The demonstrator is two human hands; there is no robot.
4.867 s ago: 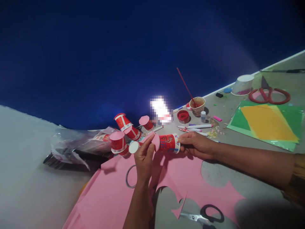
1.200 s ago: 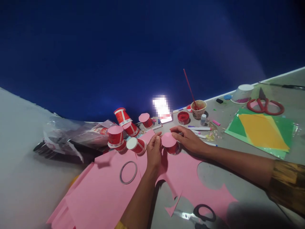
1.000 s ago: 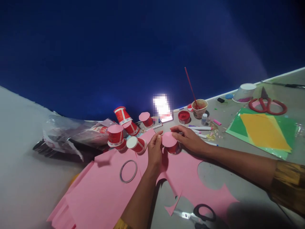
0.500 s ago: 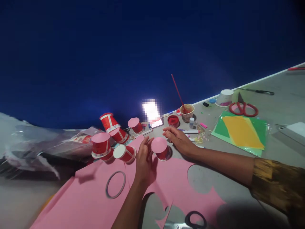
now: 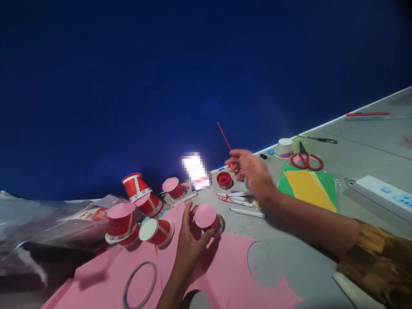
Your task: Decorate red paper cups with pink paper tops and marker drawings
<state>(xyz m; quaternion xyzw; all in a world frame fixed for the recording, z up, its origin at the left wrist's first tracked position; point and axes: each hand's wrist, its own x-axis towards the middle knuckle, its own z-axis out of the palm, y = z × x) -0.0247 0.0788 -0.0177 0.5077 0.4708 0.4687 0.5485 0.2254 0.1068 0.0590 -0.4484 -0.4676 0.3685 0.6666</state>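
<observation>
My left hand (image 5: pixel 192 246) is curved around a red paper cup (image 5: pixel 210 226), thumb on the near side and fingers behind. This cup stands upside down with a round pink paper disc (image 5: pixel 206 215) on top. Motion blurs my right hand (image 5: pixel 254 174), raised over the back of the table; its fingers look bent, but whether they hold anything cannot be made out. Just beyond its fingertips rises a thin red stick (image 5: pixel 223 135). The small tub that held the stick is mostly hidden behind this hand. An open red pot (image 5: pixel 224 180) sits to its left.
Several more red cups (image 5: pixel 120 221) cluster at left beside crumpled plastic (image 5: pixel 71 223). A tape ring (image 5: pixel 140 285) lies on cut pink paper (image 5: pixel 106 279). Markers (image 5: pixel 247 213) lie midway. Rightward are coloured sheets (image 5: pixel 305 184), red-handled scissors (image 5: pixel 307 161), a white cup (image 5: pixel 283 148) and a power strip (image 5: pixel 386 193).
My left hand has closed around the pink-topped cup, having been beside it. My right hand has moved up and away from the cup, toward the red stick. The view has shifted too.
</observation>
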